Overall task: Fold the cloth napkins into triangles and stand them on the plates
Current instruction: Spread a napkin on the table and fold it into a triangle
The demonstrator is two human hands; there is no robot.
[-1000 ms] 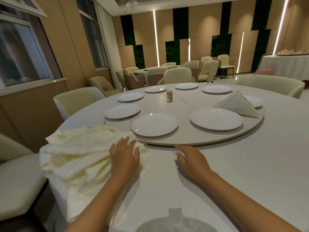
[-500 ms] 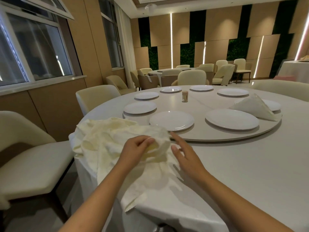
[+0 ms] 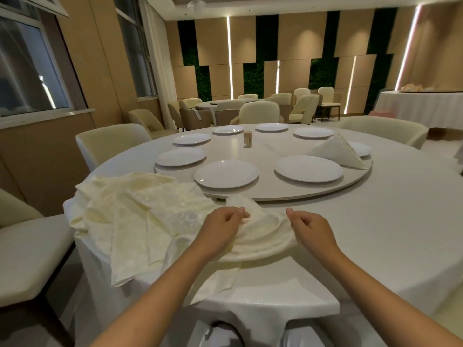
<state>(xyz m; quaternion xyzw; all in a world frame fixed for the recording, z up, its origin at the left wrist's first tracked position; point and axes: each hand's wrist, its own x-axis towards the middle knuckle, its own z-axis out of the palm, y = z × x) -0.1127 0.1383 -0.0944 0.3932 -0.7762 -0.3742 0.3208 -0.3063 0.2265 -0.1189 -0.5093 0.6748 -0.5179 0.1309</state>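
Observation:
A pile of cream cloth napkins lies crumpled at the near left edge of the round table. One napkin is drawn out of the pile toward me. My left hand pinches its left part and my right hand pinches its right edge, so the cloth sags between them. Several white plates sit on the raised turntable; the nearest plate is just beyond my hands and another plate is to its right. A folded triangular napkin stands on a plate at the right.
A small wooden toothpick holder stands at the turntable's middle. Cream chairs ring the table, one close at my left. The white tablecloth spreads to my right. Another set table with chairs stands behind.
My left hand lifted off the pile and took hold of one napkin. My right hand came in from the turntable's edge and took its other side; the napkin now stretches between both hands.

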